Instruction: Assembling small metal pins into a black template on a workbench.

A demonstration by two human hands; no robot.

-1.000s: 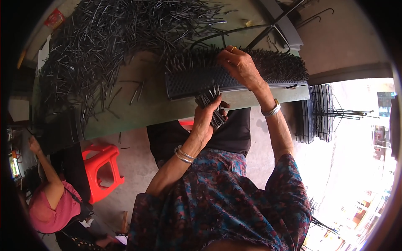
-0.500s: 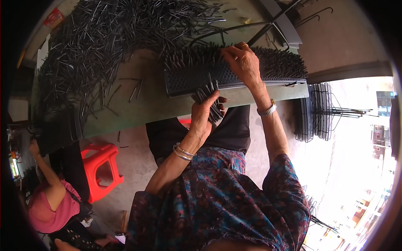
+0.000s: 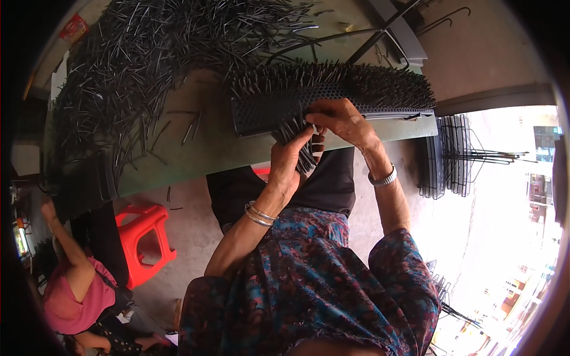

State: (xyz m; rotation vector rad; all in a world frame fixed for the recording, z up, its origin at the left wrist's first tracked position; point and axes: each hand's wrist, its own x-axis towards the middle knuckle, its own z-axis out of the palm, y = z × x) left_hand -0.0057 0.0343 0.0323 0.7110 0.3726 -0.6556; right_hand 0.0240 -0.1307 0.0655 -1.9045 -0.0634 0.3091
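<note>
— What is in the hands?

— The left hand (image 3: pixel 289 159) is closed around a bundle of short dark metal pins (image 3: pixel 301 144), gripped like a fistful with their ends fanning out below and above the fingers. It sits at the near edge of the green table (image 3: pixel 202 151), just under a black perforated panel (image 3: pixel 332 98).

— And the right hand?

— The right hand (image 3: pixel 341 120) rests on the panel's near edge, fingers curled against it and pinched together close to the bundle. It may hold a single pin, but the view is too small there to be sure — I cannot tell what, if anything, is between the fingertips.

— What about the panel itself?

— It lies long across the table, and most of it bristles with upright pins; the left end shows bare holes.

— Around it?

— A great heap of loose pins (image 3: pixel 148 65) covers the far left of the table, with a few strays scattered between the heap and the panel. Long dark rods (image 3: pixel 356 35) lie beyond the panel. Below the table edge stands a red plastic stool (image 3: pixel 145 237), and another person in a pink top (image 3: pixel 71 296) sits low at the left. Wire racks (image 3: pixel 451 154) stand off to the right — well apart from the hands.
</note>
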